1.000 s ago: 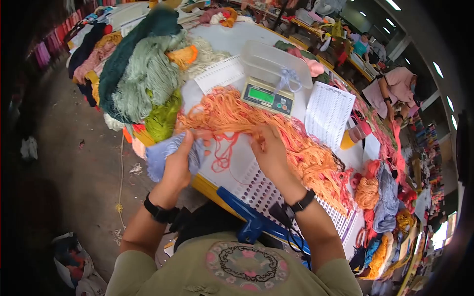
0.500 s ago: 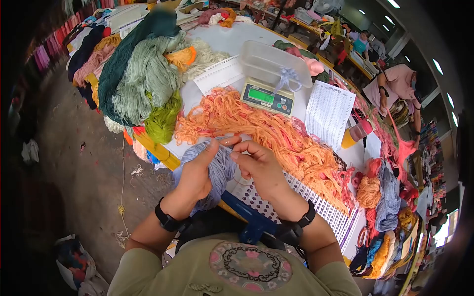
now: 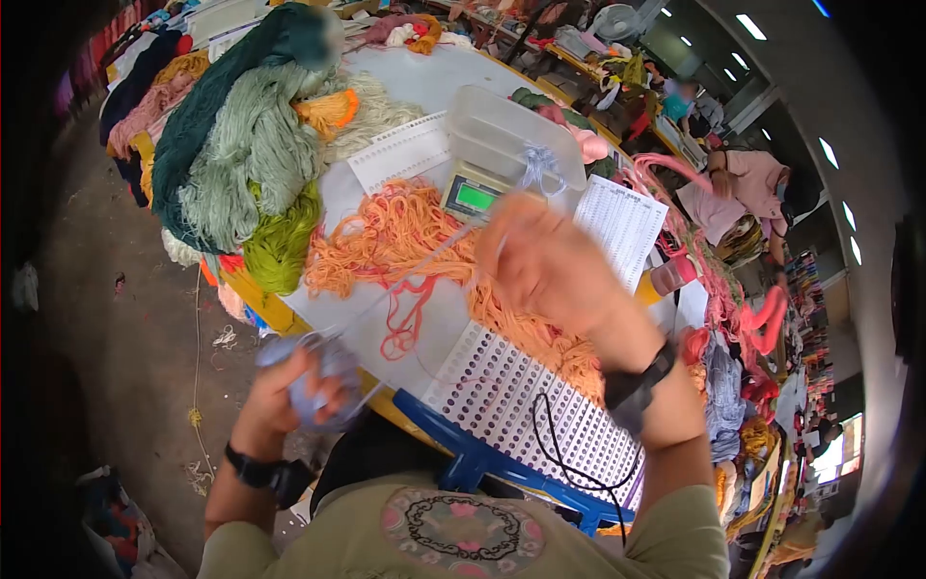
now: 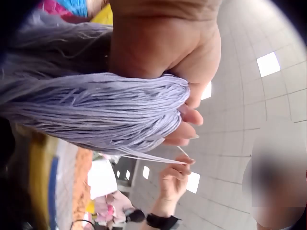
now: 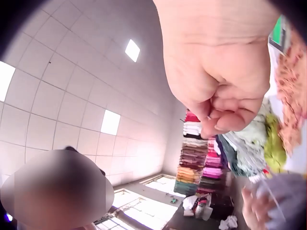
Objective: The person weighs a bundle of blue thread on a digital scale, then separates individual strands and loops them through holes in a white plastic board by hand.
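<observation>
lavender-blue hank [image 4: 91, 112], its strand [image 4: 160, 160] paler, near white, yarn heap [image 3: 376, 232] orange with coral-red streaks, dark teal skein [image 3: 207, 106], sage-green skein [image 3: 246, 150], lime skein [image 3: 280, 246], white card [image 3: 511, 386] with rows of dark purple dots, olive shirt [image 3: 342, 531], its oval panel [image 3: 463, 526] with black scrollwork and pink flowers, scale display [image 3: 474, 197] bright green

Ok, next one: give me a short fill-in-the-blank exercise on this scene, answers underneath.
1. Strands run to the right hand from a bluish skein gripped in the ____ hand.
2. The wristbands above the right hand and the left hand are ____.
3. The lit display of the scale is ____.
4. The tangled yarn spread beside the scale is mostly ____.

Missing words: left; black; green; orange.
</observation>
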A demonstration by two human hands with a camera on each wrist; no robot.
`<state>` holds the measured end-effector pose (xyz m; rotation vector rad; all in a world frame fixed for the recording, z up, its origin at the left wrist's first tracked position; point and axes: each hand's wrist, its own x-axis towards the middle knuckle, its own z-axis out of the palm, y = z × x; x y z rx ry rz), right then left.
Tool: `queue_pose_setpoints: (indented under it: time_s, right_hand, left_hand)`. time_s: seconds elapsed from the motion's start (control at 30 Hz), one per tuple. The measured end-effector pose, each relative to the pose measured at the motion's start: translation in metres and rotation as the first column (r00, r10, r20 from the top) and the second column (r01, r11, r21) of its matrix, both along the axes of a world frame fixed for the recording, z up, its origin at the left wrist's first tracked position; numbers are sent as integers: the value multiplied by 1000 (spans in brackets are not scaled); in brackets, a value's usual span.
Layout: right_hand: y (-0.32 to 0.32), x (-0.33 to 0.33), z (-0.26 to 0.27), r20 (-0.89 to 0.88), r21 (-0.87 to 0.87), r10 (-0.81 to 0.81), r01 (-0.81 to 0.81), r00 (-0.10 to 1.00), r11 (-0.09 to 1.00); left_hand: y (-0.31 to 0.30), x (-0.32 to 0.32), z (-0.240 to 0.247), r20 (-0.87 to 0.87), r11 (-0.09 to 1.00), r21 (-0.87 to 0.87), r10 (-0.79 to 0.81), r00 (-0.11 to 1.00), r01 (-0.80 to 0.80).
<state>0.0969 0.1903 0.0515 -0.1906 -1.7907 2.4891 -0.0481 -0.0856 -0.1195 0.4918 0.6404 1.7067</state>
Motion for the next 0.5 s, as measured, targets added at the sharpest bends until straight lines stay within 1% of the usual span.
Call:
queue_pose_setpoints:
  time_s: [0.03,0.07,0.1,0.13,0.17,0.23,0.27,0.3,0.33,0.37,0.4,0.43,0.47,0.5]
  right_hand:
    - [23,-7,23,-97,-70,-12,5,995,998]
    - [47,-18,41,-159,44,-125,133,979,990]
    - [75,-30,59,-234,148,-225,264,946,953]
    - [109,-39,80,-279,194,-266,325,923,926]
    - [142,-49,100,-323,237,-306,389,896,890]
    - [195,-59,137,-484,352,-392,584,782,731]
    - [220,-58,157,-542,369,-422,658,726,657]
    - [236,-60,168,-629,360,-458,758,628,545]
    - [242,-63,169,-631,361,-458,760,626,541]
    - [247,-66,165,-656,375,-480,803,583,464]
    - [253,-67,160,-678,386,-499,840,539,382]
    - [256,-64,147,-573,573,-527,767,627,289]
    - [271,-61,121,-519,650,-479,691,708,316]
    - [262,-57,92,-429,654,-467,622,773,430]
  left_hand:
    - [-16,-6,-10,17,998,-53,41,999,-41]
    - [-30,-10,-20,31,991,-107,83,996,-79]
    - [-42,-12,-34,62,966,-200,181,981,-166]
    - [-52,-14,-49,83,924,-294,280,956,-245]
    - [-65,-17,-67,82,927,-288,272,959,-239]
    - [-90,-25,-100,56,803,-447,464,884,-393]
    - [-100,-27,-110,55,807,-443,459,887,-391]
    - [-110,-28,-119,33,739,-486,550,835,-467]
    - [-114,-28,-124,7,661,-526,633,774,-536]
    - [-117,-28,-128,9,665,-523,630,777,-533]
    - [-121,-27,-129,-13,632,-545,651,759,-551]
    - [-121,-27,-130,-34,598,-566,671,741,-567]
    - [-118,-28,-130,-28,604,-566,666,746,-561]
    - [-114,-27,-129,-41,608,-562,657,753,-561]
